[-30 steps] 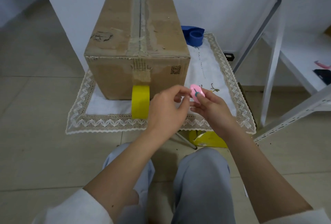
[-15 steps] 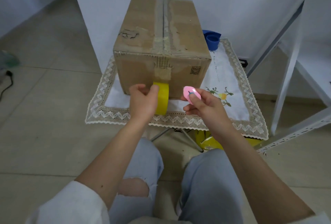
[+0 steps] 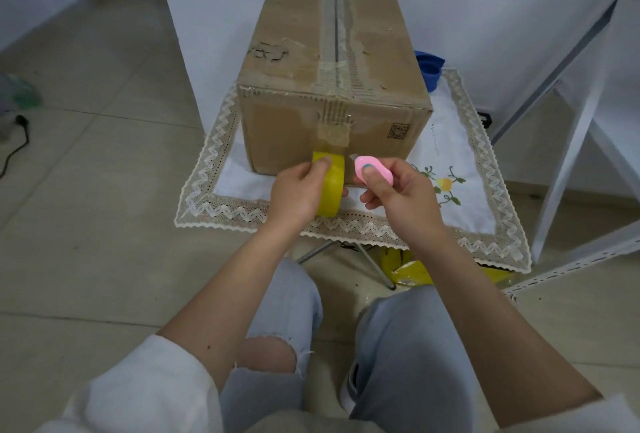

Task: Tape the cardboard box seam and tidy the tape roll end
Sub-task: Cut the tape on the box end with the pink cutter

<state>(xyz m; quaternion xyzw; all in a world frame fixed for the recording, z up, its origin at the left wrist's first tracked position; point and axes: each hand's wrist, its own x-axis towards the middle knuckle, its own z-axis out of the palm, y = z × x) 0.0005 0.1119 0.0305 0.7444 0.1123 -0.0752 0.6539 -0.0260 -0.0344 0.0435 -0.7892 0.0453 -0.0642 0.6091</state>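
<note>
A brown cardboard box [image 3: 291, 127] stands on a small table with a white lace-edged cloth [image 3: 225, 176]. Clear tape runs along its top seam [image 3: 334, 30] and down the front face. A yellow tape roll [image 3: 330, 186] hangs at the front face, joined to the box by a strip of tape. My left hand [image 3: 298, 193] grips the roll from the left. My right hand [image 3: 398, 197] holds a small pink cutter [image 3: 372, 174], thumb on its blue slider, its tip right beside the roll's top edge.
A blue object [image 3: 429, 67] sits behind the box at the right. A white metal shelf frame [image 3: 571, 141] stands to the right. A yellow bag [image 3: 412, 271] lies under the table. A black cable [image 3: 15, 141] lies on the tiled floor at left. My knees are below.
My left hand moved from the cutter to the tape roll and took hold of it. My right hand brought the pink cutter up close to the roll. The view shifted left.
</note>
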